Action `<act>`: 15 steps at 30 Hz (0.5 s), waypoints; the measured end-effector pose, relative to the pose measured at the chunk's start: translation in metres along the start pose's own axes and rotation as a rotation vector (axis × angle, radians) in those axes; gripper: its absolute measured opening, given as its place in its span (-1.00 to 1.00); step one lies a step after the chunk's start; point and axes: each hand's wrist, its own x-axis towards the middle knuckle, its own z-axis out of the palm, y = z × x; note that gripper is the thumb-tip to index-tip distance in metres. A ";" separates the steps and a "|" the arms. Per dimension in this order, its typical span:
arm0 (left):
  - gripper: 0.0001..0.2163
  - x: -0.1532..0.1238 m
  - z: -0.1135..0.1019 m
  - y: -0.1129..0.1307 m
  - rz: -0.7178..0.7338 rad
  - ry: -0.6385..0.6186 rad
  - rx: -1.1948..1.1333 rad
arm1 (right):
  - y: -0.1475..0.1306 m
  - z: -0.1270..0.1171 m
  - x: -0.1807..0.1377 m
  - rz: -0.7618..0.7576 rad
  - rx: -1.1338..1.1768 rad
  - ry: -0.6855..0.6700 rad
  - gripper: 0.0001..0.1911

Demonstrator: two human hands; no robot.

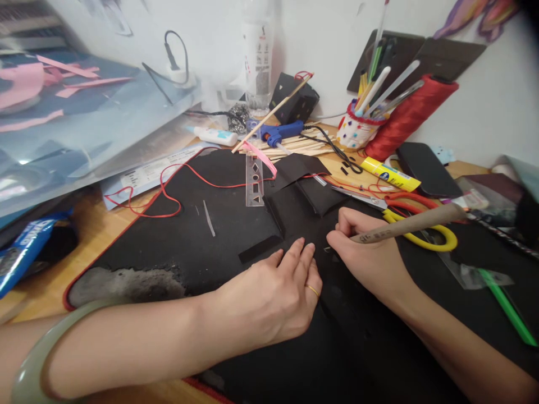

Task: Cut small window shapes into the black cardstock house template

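Home craft desk, glue gun (275, 133), scissors (404, 216), pen cup (356, 130), red thread spool (406, 118)

Blue glue gun (281, 132) lay at back of desk, on bundle of wooden sticks (295, 147). Red thread spool (410, 115) leaned against wall beside pen cup (357, 130). Yellow-handled scissors (410, 216) lay right of centre. Red wire (168, 193) trailed across mat edge. Clear stencil ruler (254, 180) sat mid-mat. Yellow glue stick (389, 174) near scissors.

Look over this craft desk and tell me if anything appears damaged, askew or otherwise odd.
The black work mat has a worn, grey, scuffed patch near its front left corner, where the surface looks scraped away. A loose red thread straggles across the mat. The left hand presses flat black paper; the right hand grips a brown-handled tool.
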 end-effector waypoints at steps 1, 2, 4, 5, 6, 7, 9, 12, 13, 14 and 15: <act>-0.68 0.000 0.000 0.000 -0.001 0.001 0.002 | 0.000 0.000 0.000 0.000 0.000 0.000 -0.70; -0.68 0.000 0.000 0.000 -0.001 0.000 0.002 | 0.000 0.000 0.000 -0.001 -0.001 0.001 -0.70; -0.68 0.000 0.000 0.000 0.005 -0.003 -0.001 | 0.000 -0.001 0.000 -0.007 -0.003 0.001 -0.70; -0.68 0.000 -0.001 0.000 0.006 -0.004 -0.001 | 0.000 -0.001 0.000 -0.012 -0.004 0.003 -0.70; -0.68 0.000 -0.001 0.000 0.007 -0.005 -0.001 | 0.000 -0.001 0.000 -0.016 -0.004 0.003 -0.70; -0.68 0.000 -0.001 0.000 0.008 -0.005 0.000 | 0.001 -0.002 0.000 -0.020 -0.004 0.003 -0.70; -0.68 0.000 -0.001 -0.001 0.003 -0.005 0.004 | 0.001 -0.002 0.000 -0.024 0.000 0.004 -0.70; -0.68 0.000 -0.001 -0.001 0.000 -0.001 0.008 | 0.002 -0.002 -0.001 -0.019 0.004 0.006 -0.70; -0.68 0.000 -0.001 0.000 0.000 0.000 0.009 | 0.002 -0.002 -0.001 -0.017 0.004 0.007 -0.70; -0.68 0.000 -0.001 0.000 0.000 0.003 0.009 | 0.002 -0.002 -0.001 -0.016 0.004 0.005 -0.70; -0.68 0.000 0.000 0.000 0.000 0.007 0.009 | 0.001 -0.002 -0.001 -0.016 0.003 0.001 -0.70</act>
